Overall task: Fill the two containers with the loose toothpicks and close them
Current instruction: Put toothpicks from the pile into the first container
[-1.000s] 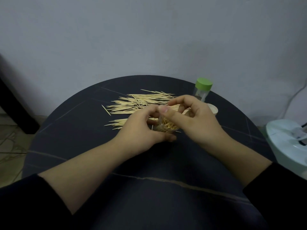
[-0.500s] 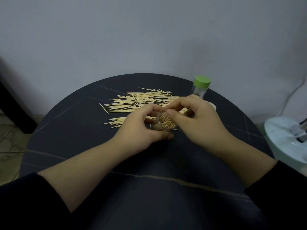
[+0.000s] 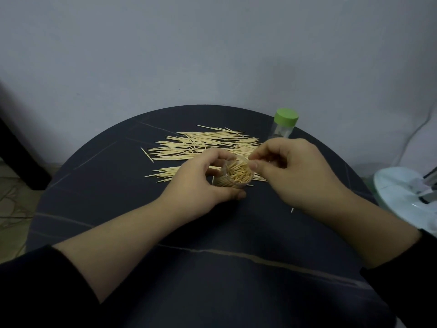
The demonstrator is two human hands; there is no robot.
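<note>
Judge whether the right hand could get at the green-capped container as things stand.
Probably yes. The green-capped container stands upright just beyond the right hand, with nothing visible between them. That hand is curled at the mouth of the open container, which the left hand grips, so it would leave that first.

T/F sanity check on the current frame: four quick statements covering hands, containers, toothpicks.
1. The left hand grips an uncapped clear container. True.
2. The green-lidded container lies on its side. False: it stands upright at the table's far right.
3. The table holds only the two containers. False: loose toothpicks lie on it in a pile.
4. The right hand is at the clear container's mouth. True.
</note>
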